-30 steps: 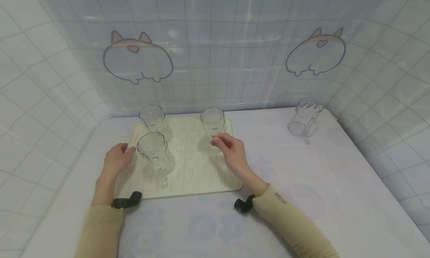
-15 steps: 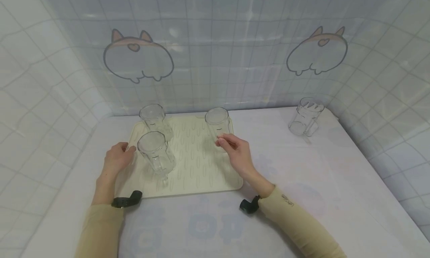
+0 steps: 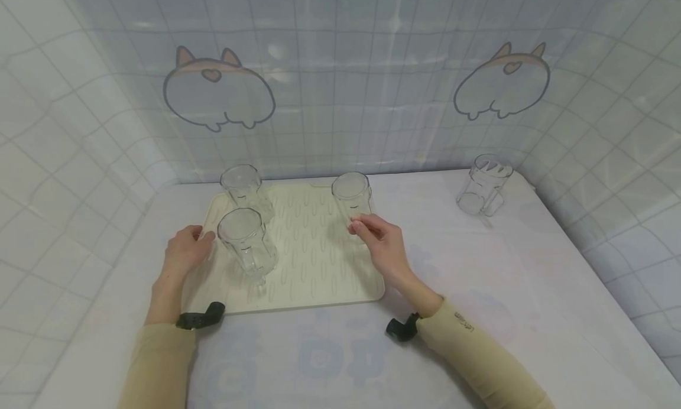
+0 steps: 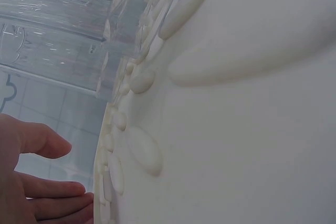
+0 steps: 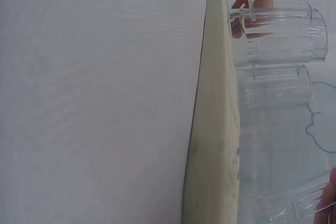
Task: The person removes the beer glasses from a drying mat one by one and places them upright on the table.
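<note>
My right hand (image 3: 384,247) pinches the handle side of a clear glass mug (image 3: 352,196) over the right rear part of a cream ribbed mat (image 3: 314,279). The fingers hide most of that handle. In the right wrist view, the held mug (image 5: 294,203) leans at the lower corner. Two more glass mugs stand upright on the mat's left part, a rear mug (image 3: 243,187) and a front mug (image 3: 247,240) whose handle points toward me. Beside the front mug, my left hand (image 3: 186,252) rests at the mat's left edge, thumb apart from nearly straight fingers (image 4: 58,187).
Another glass mug (image 3: 481,187) stands on the white tablecloth (image 3: 505,267) at the far right, handle toward the right. A tiled-pattern curtain (image 3: 362,101) with cartoon drawings closes off the back and sides. Each wrist wears a black camera mount (image 3: 202,317).
My right hand has shifted a little to the right, and the mug it pinches has moved with it toward the mat's right edge. The left hand and the other mugs stay in place.
</note>
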The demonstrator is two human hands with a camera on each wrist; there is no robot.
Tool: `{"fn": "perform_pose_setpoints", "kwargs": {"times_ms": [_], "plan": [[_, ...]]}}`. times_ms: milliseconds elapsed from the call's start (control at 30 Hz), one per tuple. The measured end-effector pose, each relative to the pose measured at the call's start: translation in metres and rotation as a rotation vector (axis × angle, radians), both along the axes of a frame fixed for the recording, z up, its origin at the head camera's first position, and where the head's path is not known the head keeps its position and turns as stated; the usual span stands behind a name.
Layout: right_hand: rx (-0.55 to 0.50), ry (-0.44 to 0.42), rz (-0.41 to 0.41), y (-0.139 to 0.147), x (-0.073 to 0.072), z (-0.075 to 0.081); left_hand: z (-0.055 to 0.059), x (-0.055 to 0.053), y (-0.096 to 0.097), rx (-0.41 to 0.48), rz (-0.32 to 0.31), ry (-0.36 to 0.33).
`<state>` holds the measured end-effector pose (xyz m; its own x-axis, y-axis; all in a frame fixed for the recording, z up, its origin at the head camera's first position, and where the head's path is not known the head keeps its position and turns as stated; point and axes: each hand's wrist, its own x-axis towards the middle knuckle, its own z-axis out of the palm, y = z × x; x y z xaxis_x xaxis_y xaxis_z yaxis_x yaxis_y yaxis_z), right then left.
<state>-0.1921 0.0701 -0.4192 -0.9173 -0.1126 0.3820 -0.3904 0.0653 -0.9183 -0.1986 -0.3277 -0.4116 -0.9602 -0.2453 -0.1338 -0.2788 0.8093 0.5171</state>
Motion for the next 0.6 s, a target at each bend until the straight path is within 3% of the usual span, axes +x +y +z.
{"fn": "perform_pose_setpoints", "kwargs": {"times_ms": [333, 600], "plan": [[0.016, -0.008, -0.016, 0.002, 0.019, 0.025, 0.001, 0.001, 0.0, 0.009, -0.013, -0.005], [0.023, 0.001, -0.031, 0.006, 0.007, 0.0, 0.0, 0.001, 0.0, 0.004, -0.012, -0.003]]}}
